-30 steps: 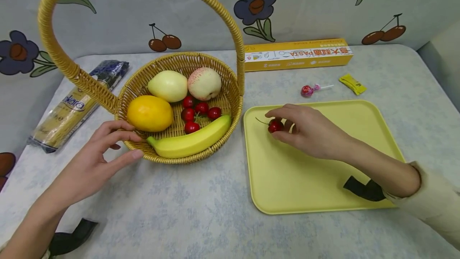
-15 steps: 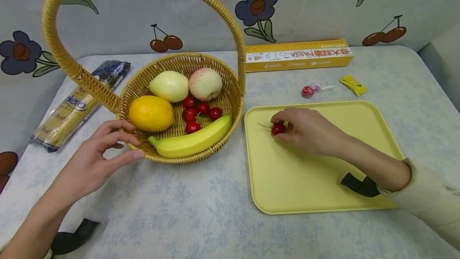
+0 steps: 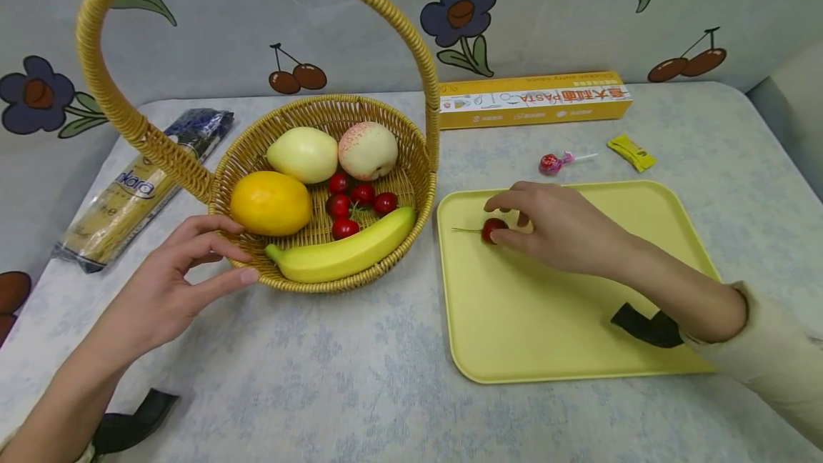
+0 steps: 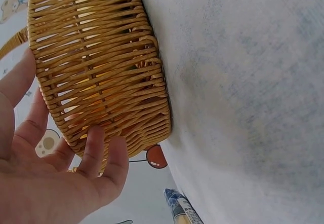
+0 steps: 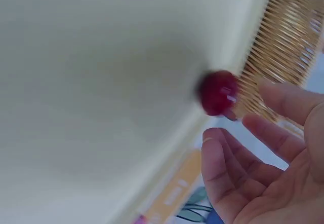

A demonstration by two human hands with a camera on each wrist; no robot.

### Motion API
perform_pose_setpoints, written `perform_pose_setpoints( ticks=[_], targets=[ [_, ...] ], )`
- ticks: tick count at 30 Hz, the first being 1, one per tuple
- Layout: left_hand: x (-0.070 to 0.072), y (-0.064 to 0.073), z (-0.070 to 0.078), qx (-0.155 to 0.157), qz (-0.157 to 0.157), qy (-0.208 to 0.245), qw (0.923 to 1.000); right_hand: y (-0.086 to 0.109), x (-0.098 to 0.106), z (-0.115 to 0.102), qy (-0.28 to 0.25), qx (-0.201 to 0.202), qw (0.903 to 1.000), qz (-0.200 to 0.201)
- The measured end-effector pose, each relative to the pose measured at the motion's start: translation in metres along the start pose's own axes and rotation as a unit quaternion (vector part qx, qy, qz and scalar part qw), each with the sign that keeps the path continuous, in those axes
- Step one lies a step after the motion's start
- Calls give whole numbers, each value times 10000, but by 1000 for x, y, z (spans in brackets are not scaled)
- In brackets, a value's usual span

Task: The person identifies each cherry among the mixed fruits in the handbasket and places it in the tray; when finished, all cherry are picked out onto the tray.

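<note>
Honestly, the cherry [image 3: 492, 230] on the tray [image 3: 546, 334] could roll away if a fingertip nudges it, since the right hand [image 3: 556, 228] has its digits parted just beside it, gripping nothing, and the left hand [image 3: 172, 288], spread against the basket [image 3: 350, 111], might tip that by pressing hard.

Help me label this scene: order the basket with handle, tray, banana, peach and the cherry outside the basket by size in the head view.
Largest to smallest:
Basket, handle included
Tray, partly hidden
Banana
Peach
Cherry outside the basket
</note>
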State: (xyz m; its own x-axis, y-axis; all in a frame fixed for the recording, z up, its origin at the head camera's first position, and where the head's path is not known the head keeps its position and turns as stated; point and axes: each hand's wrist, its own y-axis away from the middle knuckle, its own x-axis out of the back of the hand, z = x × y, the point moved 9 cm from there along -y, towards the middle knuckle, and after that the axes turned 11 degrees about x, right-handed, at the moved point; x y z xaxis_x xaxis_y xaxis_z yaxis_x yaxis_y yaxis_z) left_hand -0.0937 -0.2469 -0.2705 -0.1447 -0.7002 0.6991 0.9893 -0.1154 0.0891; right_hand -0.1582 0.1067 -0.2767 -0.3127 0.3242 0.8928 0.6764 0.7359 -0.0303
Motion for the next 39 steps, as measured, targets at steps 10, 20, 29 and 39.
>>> perform_pose_setpoints(
  ticks=[10,20,29,39],
  targets=[
    [-1,-2,-2,-117,-187,497,9985,-14,26,-49,-1026,742,9893,720],
    [0,-3,-6,-101,-260,677,9973,-67,15,-103,-599,1421,9868,491],
    [-1,-5,-6,-127,-267,730,9969,-124,-18,-92,-441,1253,9858,-1026],
    [-2,-5,-5,-144,-250,734,9969,-145,-35,-84,-823,1331,9717,-1771]
  ],
)
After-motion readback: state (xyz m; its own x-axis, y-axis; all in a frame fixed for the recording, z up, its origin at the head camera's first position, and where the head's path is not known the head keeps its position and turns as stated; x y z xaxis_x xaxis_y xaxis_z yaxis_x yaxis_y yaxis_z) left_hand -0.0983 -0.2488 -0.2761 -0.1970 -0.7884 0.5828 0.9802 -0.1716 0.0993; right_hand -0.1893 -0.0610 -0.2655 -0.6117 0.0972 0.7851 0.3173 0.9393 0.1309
